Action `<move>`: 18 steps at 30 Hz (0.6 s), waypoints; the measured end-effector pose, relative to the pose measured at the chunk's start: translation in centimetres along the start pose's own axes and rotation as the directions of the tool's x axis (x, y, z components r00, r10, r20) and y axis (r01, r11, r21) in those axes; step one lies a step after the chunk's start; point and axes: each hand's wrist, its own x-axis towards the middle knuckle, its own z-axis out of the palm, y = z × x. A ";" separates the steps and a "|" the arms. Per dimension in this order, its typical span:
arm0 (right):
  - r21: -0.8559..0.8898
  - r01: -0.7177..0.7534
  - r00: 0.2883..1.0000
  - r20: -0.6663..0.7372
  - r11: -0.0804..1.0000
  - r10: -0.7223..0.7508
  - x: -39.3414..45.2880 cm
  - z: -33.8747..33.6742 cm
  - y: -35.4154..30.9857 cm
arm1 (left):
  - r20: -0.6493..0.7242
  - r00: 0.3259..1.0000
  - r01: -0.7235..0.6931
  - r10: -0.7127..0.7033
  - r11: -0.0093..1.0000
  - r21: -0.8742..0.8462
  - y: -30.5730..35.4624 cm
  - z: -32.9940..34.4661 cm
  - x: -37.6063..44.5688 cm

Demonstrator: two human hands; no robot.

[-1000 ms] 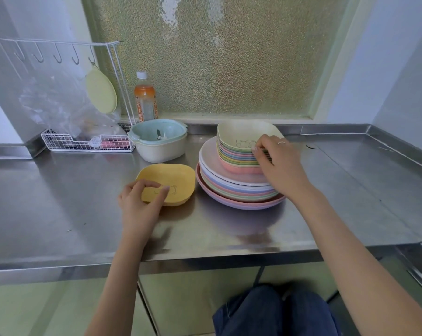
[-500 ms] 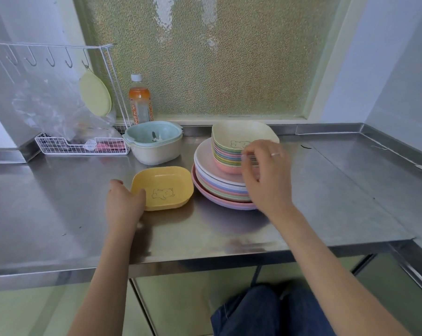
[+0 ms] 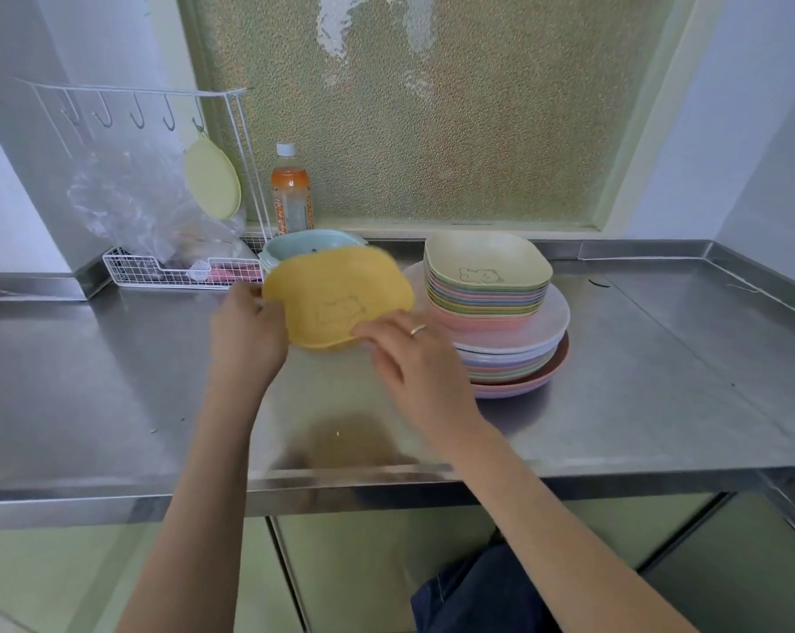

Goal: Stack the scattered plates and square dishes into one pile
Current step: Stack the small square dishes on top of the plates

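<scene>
A yellow square dish [image 3: 340, 294] with a bear drawing hangs tilted above the steel counter, blurred by motion. My left hand [image 3: 245, 326] grips its left edge. At the dish's lower right corner my right hand [image 3: 409, 358], with a ring, touches the rim with its fingertips. To the right stands the pile: several round plates [image 3: 514, 358] in pastel colours, with several square dishes [image 3: 487, 285] stacked on top, the uppermost pale green with a bear drawing.
A teal and white bowl [image 3: 290, 249] sits behind the lifted dish. A white wire rack [image 3: 176, 276] with a plastic bag, a hanging green lid and an orange bottle [image 3: 290, 198] stand at the back left. Counter edge [image 3: 386, 486] runs along the front.
The yellow dish has left the counter and risen toward the pile in my left hand. My right hand came off the stacked square dishes and moved left to the yellow dish.
</scene>
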 end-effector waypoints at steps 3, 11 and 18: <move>-0.055 -0.006 0.980 -0.200 0.998 -0.005 1.2 -3.0 1.4 | 0.000 0.993 -0.113 0.114 0.983 -0.143 4.7 1.4 0.6; 0.021 -0.288 0.915 -0.287 0.957 0.282 0.5 -9.2 8.0 | 0.327 0.915 -0.223 0.235 0.972 -0.073 11.6 11.3 1.3; -0.163 -0.355 0.921 -0.230 0.920 0.315 -0.1 -9.5 10.5 | 0.302 0.928 -0.256 0.219 0.963 0.088 11.7 12.3 0.8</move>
